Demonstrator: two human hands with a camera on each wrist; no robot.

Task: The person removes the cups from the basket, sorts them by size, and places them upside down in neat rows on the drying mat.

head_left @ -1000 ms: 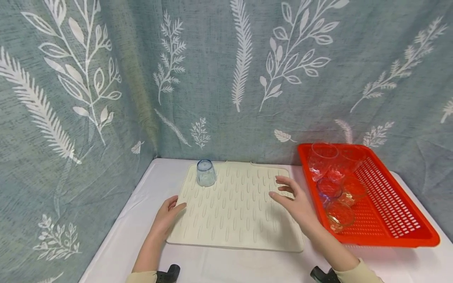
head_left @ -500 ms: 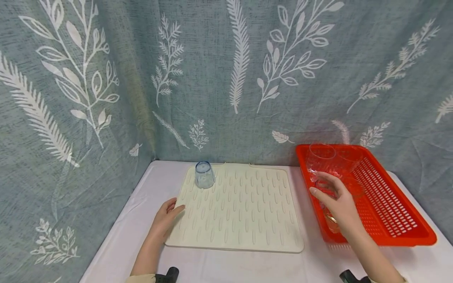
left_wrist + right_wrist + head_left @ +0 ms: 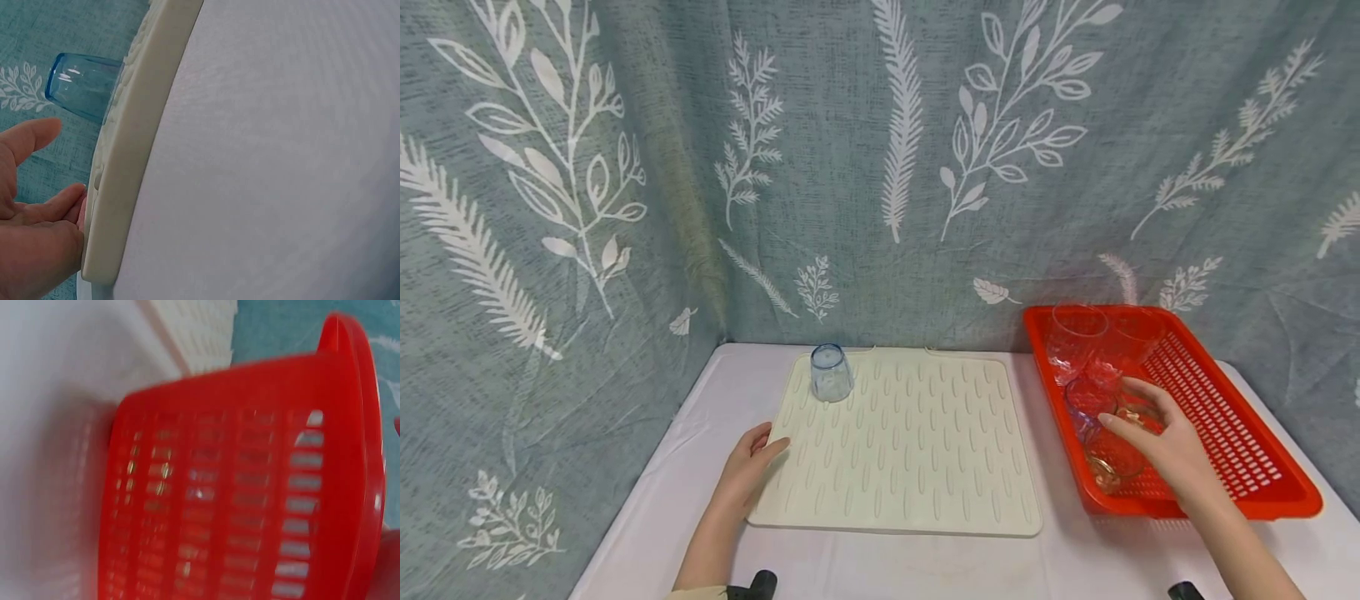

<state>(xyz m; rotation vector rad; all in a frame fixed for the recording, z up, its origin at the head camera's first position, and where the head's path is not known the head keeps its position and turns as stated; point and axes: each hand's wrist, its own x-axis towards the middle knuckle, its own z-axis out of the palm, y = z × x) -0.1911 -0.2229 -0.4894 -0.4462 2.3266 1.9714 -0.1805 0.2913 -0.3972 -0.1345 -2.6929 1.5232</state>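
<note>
A pale blue glass tumbler (image 3: 832,373) stands upside down on the cream drying mat (image 3: 902,450), near its far left corner. My left hand (image 3: 749,462) is at the mat's left edge; in the left wrist view its fingers meet the mat's side while the thumb stays apart. Over the red basket (image 3: 1240,446) is my right hand (image 3: 1168,442), thumb and fingers spread above an amber-tinted glass (image 3: 1138,414) it partly covers. Close by in the basket are a purple-tinted glass (image 3: 1084,408) and another amber glass (image 3: 1108,471).
Taller clear glasses (image 3: 1075,337) stand at the back of the basket. The basket's slotted side wall (image 3: 237,475) fills much of the right wrist view. A white cloth (image 3: 820,562) covers the table, and a teal leaf-print curtain (image 3: 835,167) hangs behind and to the left.
My right hand has moved from above the mat's right side, rightward and into place over the basket's glasses. My left hand stays at the mat's left edge; the blue tumbler has not moved.
</note>
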